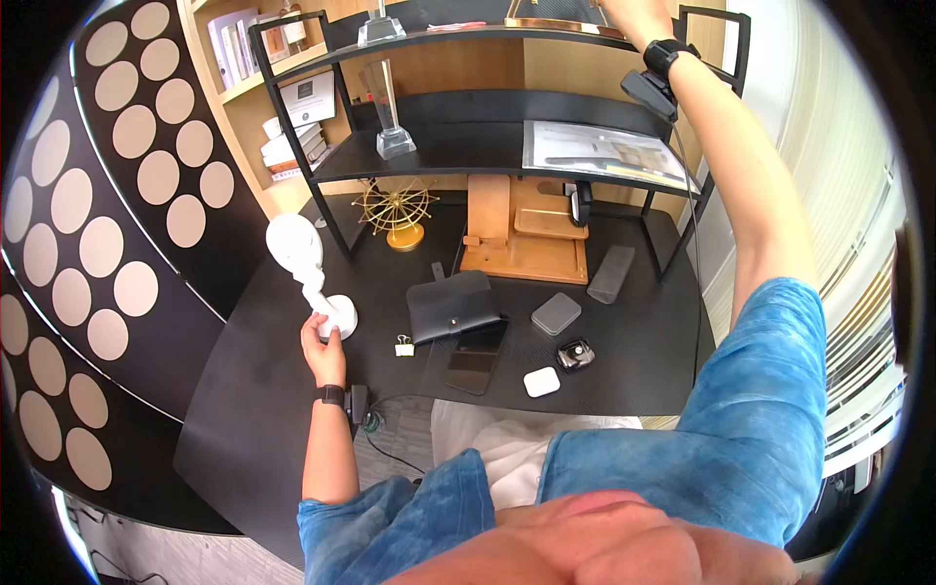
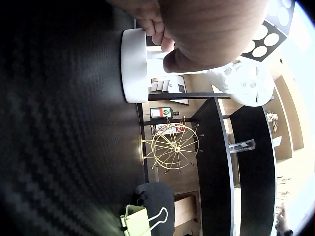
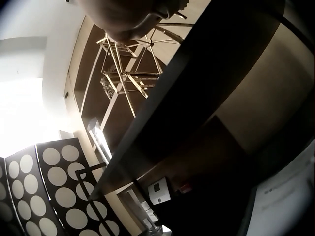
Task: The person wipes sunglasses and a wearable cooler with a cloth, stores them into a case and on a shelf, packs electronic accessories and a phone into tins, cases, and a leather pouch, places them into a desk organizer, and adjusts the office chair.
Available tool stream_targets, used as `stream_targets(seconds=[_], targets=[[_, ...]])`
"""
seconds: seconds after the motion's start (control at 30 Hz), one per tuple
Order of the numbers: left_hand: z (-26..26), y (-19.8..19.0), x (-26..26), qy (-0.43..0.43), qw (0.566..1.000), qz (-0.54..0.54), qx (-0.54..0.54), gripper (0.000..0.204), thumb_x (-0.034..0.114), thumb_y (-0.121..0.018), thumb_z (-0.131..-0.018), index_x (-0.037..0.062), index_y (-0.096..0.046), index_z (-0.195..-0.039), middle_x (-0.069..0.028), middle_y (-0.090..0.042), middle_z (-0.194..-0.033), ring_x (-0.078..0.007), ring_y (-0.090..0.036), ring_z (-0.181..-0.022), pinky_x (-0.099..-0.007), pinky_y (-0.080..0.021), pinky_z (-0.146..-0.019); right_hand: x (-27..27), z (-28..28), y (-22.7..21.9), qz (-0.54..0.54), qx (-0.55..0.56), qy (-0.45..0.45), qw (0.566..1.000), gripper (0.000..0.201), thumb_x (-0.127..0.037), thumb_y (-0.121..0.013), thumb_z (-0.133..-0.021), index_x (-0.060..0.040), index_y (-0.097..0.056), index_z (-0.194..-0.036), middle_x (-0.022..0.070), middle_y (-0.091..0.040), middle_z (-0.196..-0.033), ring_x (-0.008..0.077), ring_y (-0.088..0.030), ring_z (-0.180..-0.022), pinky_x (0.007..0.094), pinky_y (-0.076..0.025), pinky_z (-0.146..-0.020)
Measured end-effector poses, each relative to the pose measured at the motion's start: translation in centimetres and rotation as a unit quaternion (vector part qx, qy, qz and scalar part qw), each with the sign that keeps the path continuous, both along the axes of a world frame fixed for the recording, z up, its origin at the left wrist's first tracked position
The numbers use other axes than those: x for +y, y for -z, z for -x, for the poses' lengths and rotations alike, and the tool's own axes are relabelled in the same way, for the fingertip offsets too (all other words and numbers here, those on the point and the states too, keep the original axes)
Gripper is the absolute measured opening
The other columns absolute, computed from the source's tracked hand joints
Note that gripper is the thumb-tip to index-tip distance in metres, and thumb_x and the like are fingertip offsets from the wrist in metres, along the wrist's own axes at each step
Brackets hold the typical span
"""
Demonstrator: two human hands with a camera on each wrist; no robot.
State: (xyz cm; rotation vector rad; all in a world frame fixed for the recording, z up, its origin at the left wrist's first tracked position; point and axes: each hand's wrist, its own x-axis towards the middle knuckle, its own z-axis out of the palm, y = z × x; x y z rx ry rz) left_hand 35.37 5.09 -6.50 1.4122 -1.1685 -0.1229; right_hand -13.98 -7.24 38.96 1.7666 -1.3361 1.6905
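A white desk lamp [image 1: 294, 244] with a round head stands at the desk's left side. My left hand [image 1: 324, 351] is at its lower stem, just above the round base [image 2: 135, 66]. In the left wrist view the thumb and curled fingers close round the stem from both sides. High on the right, my right hand [image 1: 636, 18] reaches to the top shelf, its fingers cut off by the head view's edge. In the right wrist view that hand [image 3: 130, 17] overlaps a gold wire-frame ornament [image 3: 120, 73] on the shelf; I cannot tell whether it grips it.
A black two-tier shelf [image 1: 448, 146] rises at the back, with a glass trophy [image 1: 392, 122] and papers [image 1: 604, 151]. On the desk lie a gold wheel ornament [image 1: 402, 210], a wooden stand [image 1: 517, 239], a black pouch [image 1: 450, 304], a phone [image 1: 476, 361], a binder clip [image 1: 404, 346] and small cases.
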Motion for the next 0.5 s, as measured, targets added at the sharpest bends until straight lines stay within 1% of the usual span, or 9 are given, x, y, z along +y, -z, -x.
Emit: stream_targets(seconds=[0.03,0.07,0.1,0.13,0.2,0.23,0.3,0.43,0.5], targets=[[-0.1,0.2,-0.1,-0.001,1.0,0.001,0.001,0.032,-0.008,-0.061,-0.084,0.0011,-0.056,-0.114,-0.0149,-0.055,-0.13,-0.0265,-0.051,-0.124,-0.0365,-0.037,-0.108,-0.7,-0.3,0.4,0.055,0.033,0.082,0.995,0.055,-0.042,-0.067,-0.085,-0.0019,-0.058,-0.12,0.0247,-0.065,-0.106,0.0376,-0.064,-0.099,0.0439,-0.051,-0.085],[-0.3,0.5,-0.3,0.005,1.0,0.01,0.003,0.032,-0.009,-0.061,-0.083,0.0015,-0.057,-0.113,-0.0147,-0.055,-0.13,-0.0267,-0.051,-0.125,-0.0368,-0.037,-0.108,-1.3,-0.4,0.5,0.109,0.066,0.163,0.978,0.06,-0.044,-0.068,-0.083,-0.0032,-0.055,-0.125,0.0251,-0.063,-0.111,0.0393,-0.063,-0.101,0.0459,-0.05,-0.087],[-0.5,0.8,-0.4,0.01,1.0,0.019,0.006,0.031,-0.009,-0.062,-0.083,0.0019,-0.058,-0.112,-0.0145,-0.054,-0.13,-0.0268,-0.051,-0.125,-0.0371,-0.037,-0.108,-1.6,0.1,0.3,0.028,0.057,0.156,0.986,0.07,-0.048,-0.07,-0.08,-0.0061,-0.049,-0.132,0.0243,-0.06,-0.118,0.0403,-0.061,-0.104,0.0478,-0.05,-0.088],[-0.5,0.9,-0.5,0.009,1.0,0.019,0.006,0.031,-0.009,-0.062,-0.083,0.0019,-0.058,-0.112,-0.0145,-0.054,-0.13,-0.0268,-0.051,-0.125,-0.0371,-0.037,-0.108,-1.1,-0.2,0.4,0.029,0.057,0.155,0.986,0.07,-0.048,-0.07,-0.08,-0.0061,-0.049,-0.132,0.0243,-0.06,-0.118,0.0403,-0.061,-0.104,0.0478,-0.05,-0.088],[-0.7,1.2,-0.7,0.011,0.999,0.037,0.018,0.029,-0.004,-0.065,-0.081,0.0043,-0.06,-0.108,-0.0151,-0.056,-0.128,-0.0305,-0.052,-0.123,-0.0384,-0.041,-0.105,-0.4,-0.6,0.7,0.023,0.057,0.177,0.982,0.07,-0.049,-0.071,-0.078,-0.0071,-0.05,-0.13,0.0229,-0.06,-0.119,0.0398,-0.062,-0.103,0.0466,-0.051,-0.087],[-0.6,1.1,-0.6,0.011,0.999,0.036,0.019,0.029,-0.004,-0.065,-0.081,0.0043,-0.06,-0.108,-0.0151,-0.056,-0.128,-0.0305,-0.052,-0.123,-0.0384,-0.041,-0.105,-0.5,-0.6,0.8,0.022,0.057,0.177,0.982,0.07,-0.049,-0.071,-0.078,-0.0071,-0.05,-0.13,0.0229,-0.06,-0.119,0.0398,-0.062,-0.103,0.0466,-0.051,-0.087],[-0.3,0.8,-0.4,0.008,1.0,0.022,0.011,0.031,-0.01,-0.062,-0.082,0.0028,-0.058,-0.111,-0.0143,-0.054,-0.13,-0.0268,-0.051,-0.125,-0.0372,-0.038,-0.108,-0.9,-0.5,1.1,0.035,0.071,0.203,0.976,0.072,-0.049,-0.072,-0.077,-0.0073,-0.049,-0.13,0.0213,-0.06,-0.12,0.0389,-0.062,-0.103,0.046,-0.052,-0.086],[-0.4,0.9,-0.5,0.011,1.0,0.024,0.002,0.03,-0.009,-0.062,-0.082,0.0031,-0.058,-0.11,-0.0142,-0.054,-0.13,-0.0271,-0.051,-0.125,-0.0372,-0.038,-0.108,-0.5,-0.4,1.2,0.014,0.096,0.223,0.97,0.073,-0.047,-0.073,-0.075,-0.0071,-0.048,-0.131,0.0202,-0.06,-0.118,0.0381,-0.063,-0.102,0.0457,-0.052,-0.084],[-0.3,0.7,-0.3,0.006,1.0,0.024,0.0,0.028,-0.008,-0.062,-0.082,0.003,-0.059,-0.108,-0.0143,-0.054,-0.13,-0.0273,-0.051,-0.124,-0.0375,-0.038,-0.107,-0.3,-0.2,1.5,0.038,0.111,0.23,0.966,0.073,-0.045,-0.074,-0.074,-0.007,-0.047,-0.131,0.0199,-0.061,-0.116,0.0378,-0.063,-0.102,0.0458,-0.053,-0.083]])
